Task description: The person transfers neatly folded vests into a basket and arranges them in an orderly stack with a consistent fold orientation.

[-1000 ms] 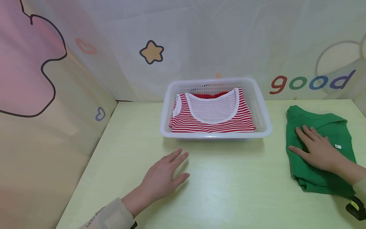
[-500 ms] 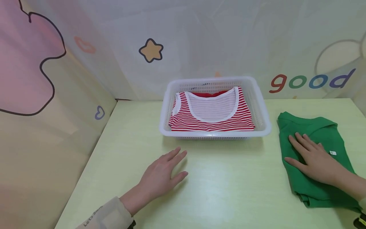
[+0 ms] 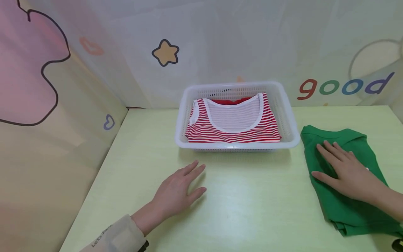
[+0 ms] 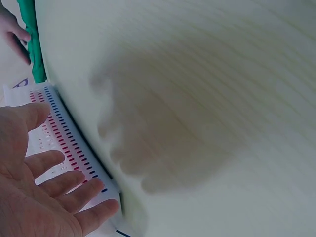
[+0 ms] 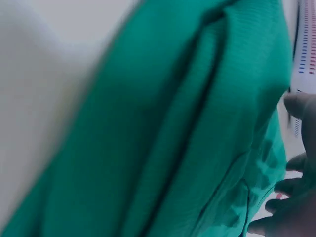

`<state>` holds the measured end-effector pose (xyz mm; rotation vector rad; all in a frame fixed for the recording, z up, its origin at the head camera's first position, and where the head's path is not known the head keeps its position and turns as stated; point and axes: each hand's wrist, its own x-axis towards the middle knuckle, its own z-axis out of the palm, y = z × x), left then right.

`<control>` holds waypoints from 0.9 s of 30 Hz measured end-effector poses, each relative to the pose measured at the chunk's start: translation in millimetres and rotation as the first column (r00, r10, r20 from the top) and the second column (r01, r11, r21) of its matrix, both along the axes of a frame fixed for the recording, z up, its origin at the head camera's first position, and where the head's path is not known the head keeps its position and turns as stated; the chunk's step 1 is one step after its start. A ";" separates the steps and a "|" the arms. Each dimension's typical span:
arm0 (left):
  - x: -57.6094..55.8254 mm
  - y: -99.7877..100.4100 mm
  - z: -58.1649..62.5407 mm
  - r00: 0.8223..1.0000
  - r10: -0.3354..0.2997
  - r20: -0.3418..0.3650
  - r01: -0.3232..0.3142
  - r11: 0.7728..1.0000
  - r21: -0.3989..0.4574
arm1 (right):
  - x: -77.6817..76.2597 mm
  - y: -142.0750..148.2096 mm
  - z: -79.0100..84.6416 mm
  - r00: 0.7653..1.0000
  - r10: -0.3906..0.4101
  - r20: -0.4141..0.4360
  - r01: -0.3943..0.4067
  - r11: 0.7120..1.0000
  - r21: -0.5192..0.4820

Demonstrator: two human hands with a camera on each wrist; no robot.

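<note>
A folded green garment [image 3: 352,217] with a collar-like upper edge lies on the table at the right. My right hand [image 3: 349,176] rests on it with fingers spread and straight; in the right wrist view the cloth's folds [image 5: 197,123] fill most of the picture. My left hand [image 3: 174,190] hovers over the table in front of the basket, fingers relaxed and holding nothing; its shadow shows in the left wrist view. The white plastic basket [image 3: 234,145] stands at the back middle. Inside it lies a red-and-white striped tank top [image 3: 233,136], with red cloth [image 3: 231,102] partly hidden behind it.
The pale table [image 3: 252,196] meets a printed fabric backdrop [image 3: 220,42] right behind the basket. Another fabric wall [image 3: 78,147] borders the table's left side. Bare tabletop lies between the two hands.
My right hand has slid the green garment left and toward me, closer to the basket, turning it slightly. The left hand has stayed nearly still. The head view has tilted a little.
</note>
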<state>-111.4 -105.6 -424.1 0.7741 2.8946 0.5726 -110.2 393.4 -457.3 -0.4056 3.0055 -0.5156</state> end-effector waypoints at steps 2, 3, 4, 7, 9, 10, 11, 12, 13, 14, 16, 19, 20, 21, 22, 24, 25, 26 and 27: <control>-0.9 0.0 0.5 1.000 0.002 0.000 -0.002 1.000 -0.002 | -6.6 1.1 2.0 1.000 -0.031 0.006 0.031 0.999 -0.010; -1.3 0.0 0.5 1.000 0.003 0.000 -0.003 1.000 -0.003 | -10.1 2.1 2.6 0.999 -0.046 0.021 0.047 0.999 -0.014; -1.7 0.0 0.6 1.000 0.004 0.001 -0.004 1.000 -0.006 | -13.5 3.5 3.5 0.997 -0.062 0.042 0.062 0.998 -0.010; -2.4 0.5 1.2 1.000 0.001 0.002 -0.001 1.000 -0.006 | -21.4 8.7 4.2 0.991 -0.088 0.096 0.086 0.996 0.030; -2.7 0.8 1.3 1.000 -0.001 0.001 0.001 1.000 -0.007 | -24.7 11.3 3.3 0.990 -0.086 0.110 0.079 0.995 0.065; -2.8 0.9 1.4 1.000 -0.003 0.000 0.003 1.000 -0.007 | -25.7 12.1 2.5 0.991 -0.082 0.110 0.073 0.994 0.080; -2.8 0.9 1.5 1.000 -0.003 -0.001 0.003 1.000 -0.007 | -26.1 12.6 1.5 0.991 -0.077 0.111 0.067 0.994 0.091; -2.8 0.9 1.6 1.000 -0.003 -0.001 0.003 1.000 -0.008 | -26.1 12.8 0.6 0.991 -0.074 0.110 0.062 0.993 0.102; -2.6 0.9 1.3 1.000 -0.001 -0.001 0.001 1.000 -0.009 | -25.7 12.7 -0.6 0.992 -0.072 0.108 0.060 0.992 0.110; -2.2 0.8 0.9 1.000 0.000 0.003 0.000 1.000 -0.010 | -25.2 12.6 -1.6 0.992 -0.070 0.107 0.057 0.992 0.114; -1.3 0.8 0.1 1.000 0.004 0.014 -0.004 1.000 -0.008 | -23.5 12.2 -3.5 0.993 -0.064 0.103 0.052 0.992 0.114; 0.2 0.9 -0.9 0.999 0.007 0.034 -0.007 1.000 -0.003 | -20.3 11.8 -5.4 0.996 -0.040 0.085 0.031 0.993 0.114; 0.6 0.9 -1.5 0.999 0.007 0.039 -0.007 1.000 -0.002 | -18.9 12.1 -5.9 0.996 -0.026 0.080 0.017 0.994 0.112; 1.0 1.0 -1.9 0.999 0.006 0.041 -0.006 1.000 -0.001 | -17.4 12.2 -6.2 0.997 -0.010 0.073 0.002 0.994 0.109; 1.3 1.0 -2.4 0.999 0.006 0.043 -0.006 1.000 -0.001 | -15.7 12.4 -6.5 0.998 0.007 0.066 -0.014 0.994 0.109; 1.6 0.9 -3.4 0.999 0.006 0.040 -0.006 1.000 -0.002 | -12.2 12.6 -7.4 0.998 0.043 0.056 -0.049 0.993 0.109; 1.7 0.9 -3.9 0.999 0.007 0.039 -0.007 1.000 -0.003 | -10.3 12.6 -7.7 0.997 0.061 0.051 -0.066 0.992 0.110; 1.8 0.8 -4.4 0.999 0.007 0.039 -0.007 1.000 -0.004 | -8.3 12.4 -8.0 0.996 0.076 0.041 -0.080 0.991 0.109; 1.8 0.8 -4.8 0.999 0.007 0.038 -0.007 1.000 -0.004 | -6.2 12.0 -8.2 0.995 0.092 0.031 -0.095 0.990 0.108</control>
